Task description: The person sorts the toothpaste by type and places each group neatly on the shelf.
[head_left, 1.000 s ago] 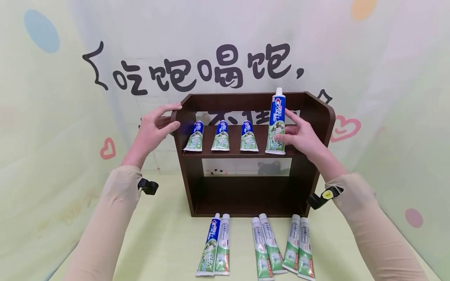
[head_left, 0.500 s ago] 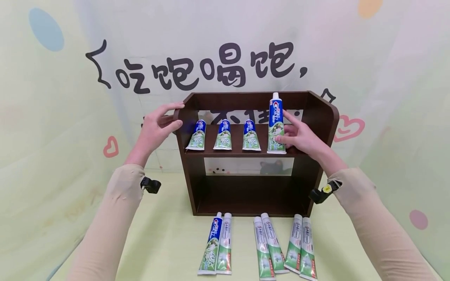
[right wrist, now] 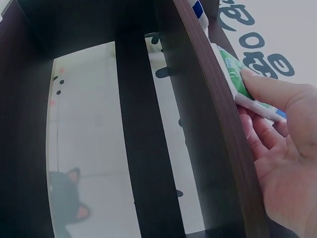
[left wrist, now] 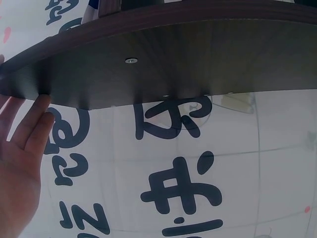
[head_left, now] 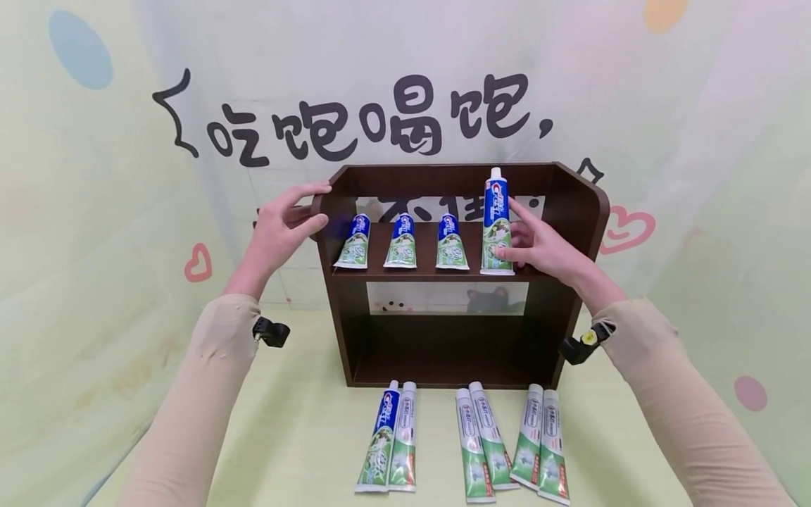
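My right hand pinches a blue and green toothpaste tube by its lower part, thumb in front and fingers behind. The tube stands cap up at the right of the upper board of a dark brown two-tier shelf; its crimped end is right at the board's front edge. In the right wrist view the thumb presses the green part of the tube. My left hand touches the shelf's left side panel with extended fingertips, its thumb near the front edge.
Three matching tubes lean back in a row on the upper board. On the table before the shelf lie another blue and green tube and several white and green tubes. A printed cloth hangs behind.
The right hand and its tube have shifted slightly left and down relative to the shelf. The left hand keeps its place on the side panel.
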Demonstrator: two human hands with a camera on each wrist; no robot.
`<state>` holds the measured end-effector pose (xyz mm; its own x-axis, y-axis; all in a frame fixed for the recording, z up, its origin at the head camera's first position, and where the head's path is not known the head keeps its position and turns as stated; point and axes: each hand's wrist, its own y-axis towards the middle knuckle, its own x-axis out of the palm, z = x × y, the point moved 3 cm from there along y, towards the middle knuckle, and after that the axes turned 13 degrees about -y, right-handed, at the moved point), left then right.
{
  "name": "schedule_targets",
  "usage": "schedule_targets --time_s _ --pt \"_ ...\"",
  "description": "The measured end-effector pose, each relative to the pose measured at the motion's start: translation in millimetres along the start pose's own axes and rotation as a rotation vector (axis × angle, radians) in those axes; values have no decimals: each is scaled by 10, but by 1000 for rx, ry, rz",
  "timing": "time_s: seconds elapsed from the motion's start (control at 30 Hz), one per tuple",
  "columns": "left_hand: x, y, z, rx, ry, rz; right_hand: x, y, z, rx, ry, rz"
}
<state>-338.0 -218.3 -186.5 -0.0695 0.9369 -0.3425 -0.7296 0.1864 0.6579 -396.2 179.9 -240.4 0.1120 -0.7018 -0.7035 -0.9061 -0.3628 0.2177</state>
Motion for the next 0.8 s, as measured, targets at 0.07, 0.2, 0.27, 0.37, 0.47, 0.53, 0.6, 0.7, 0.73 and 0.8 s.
schedule_targets --time_s 0.07,0.2,0.27,0.37,0.47,0.53,0.6,0.7,0.73,0.8 --pt "3 1 7 -2 6 1 6 1 14 6 11 -7" --pt "8 1 9 -3 10 0 13 -2 54 17 49 -22" --pt "10 -1 5 -3 10 -2 8 -8 73 24 62 -26" --pt "12 1 0 -4 9 -5 -11 -19 95 33 66 -29" --pt "11 12 -3 -2 10 -5 -30 -22 96 26 37 -26" --pt "9 22 -2 3 12 -3 -39 -22 88 15 12 -23" --pt "5 28 -2 3 14 -5 -44 -21 82 6 -20 -19" --pt "-4 24 -2 -1 17 -5 -40 -16 68 3 -59 -21" --pt "-7 21 -3 -3 15 -5 -36 -12 63 3 -71 -23" --pt "-13 11 -4 -5 12 -4 -29 -2 57 3 -86 -30"
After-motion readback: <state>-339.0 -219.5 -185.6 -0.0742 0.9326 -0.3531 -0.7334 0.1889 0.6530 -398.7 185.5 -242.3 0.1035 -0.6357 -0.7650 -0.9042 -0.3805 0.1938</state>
